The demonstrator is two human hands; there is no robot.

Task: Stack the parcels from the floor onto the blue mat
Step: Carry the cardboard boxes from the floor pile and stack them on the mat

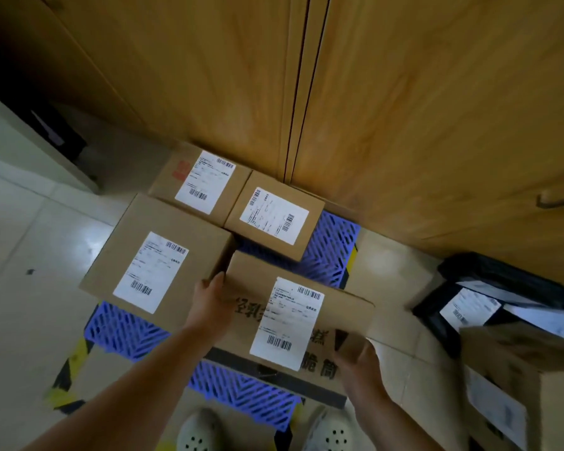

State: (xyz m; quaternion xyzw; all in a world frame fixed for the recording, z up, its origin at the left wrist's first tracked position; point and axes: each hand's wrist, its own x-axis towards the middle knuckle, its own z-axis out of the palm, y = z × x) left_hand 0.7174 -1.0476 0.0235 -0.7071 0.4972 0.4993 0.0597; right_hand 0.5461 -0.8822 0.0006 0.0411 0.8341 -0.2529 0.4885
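both hands, left (pixel 213 299) and right (pixel 360 362), gripping a carton (pixel 332 307), fingers hidden beneath, above the half-covered blue mat (pixel 331 255)

Wooden cabinet doors (pixel 404 109) are seen behind, with a handle (pixel 557 200) at the right. Yellow-black tape (pixel 72 362) is stuck on the pale tiled floor (pixel 23 229). Two perforated clogs (pixel 199 431) are seen below.

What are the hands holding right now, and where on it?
A cardboard parcel with printed characters: left hand grips its far left corner, right hand its near right corner.
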